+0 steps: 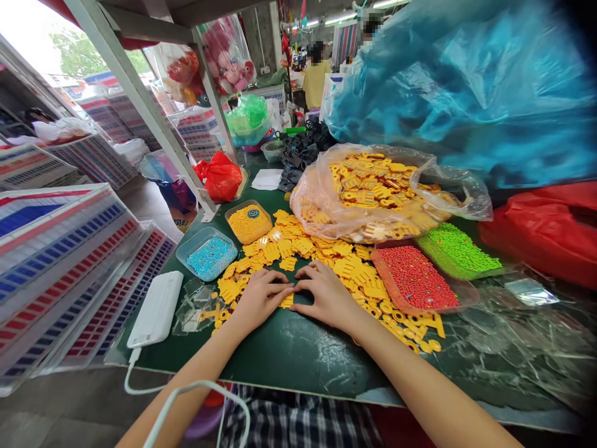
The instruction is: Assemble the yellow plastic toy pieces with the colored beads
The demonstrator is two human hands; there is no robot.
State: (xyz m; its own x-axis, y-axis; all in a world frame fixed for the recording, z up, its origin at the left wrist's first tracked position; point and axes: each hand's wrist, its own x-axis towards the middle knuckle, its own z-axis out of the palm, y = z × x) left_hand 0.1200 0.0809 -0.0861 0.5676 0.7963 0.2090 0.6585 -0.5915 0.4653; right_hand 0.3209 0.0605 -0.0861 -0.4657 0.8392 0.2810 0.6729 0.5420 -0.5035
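Note:
My left hand (263, 297) and my right hand (329, 297) meet at the middle of the green tabletop. Between them is a small flat yellow plastic piece (286, 301), partly hidden by the fingers. The left fingers close on its left side, while my right thumb and forefinger curl to its right edge. Just beyond the hands spreads a heap of loose yellow plastic pieces (354, 274), many with comb-like slots. Small yellow rings (396, 320) lie beside my right forearm.
Tubs hold blue beads (208, 256), yellow beads (249, 223), red beads (417, 277) and green beads (459, 249). Behind stands a clear bag of yellow pieces (373, 186). A white power bank (156, 308) trails a cable over my left forearm. Plastic crates (65, 267) stand left; a blue bag (457, 93) looms right.

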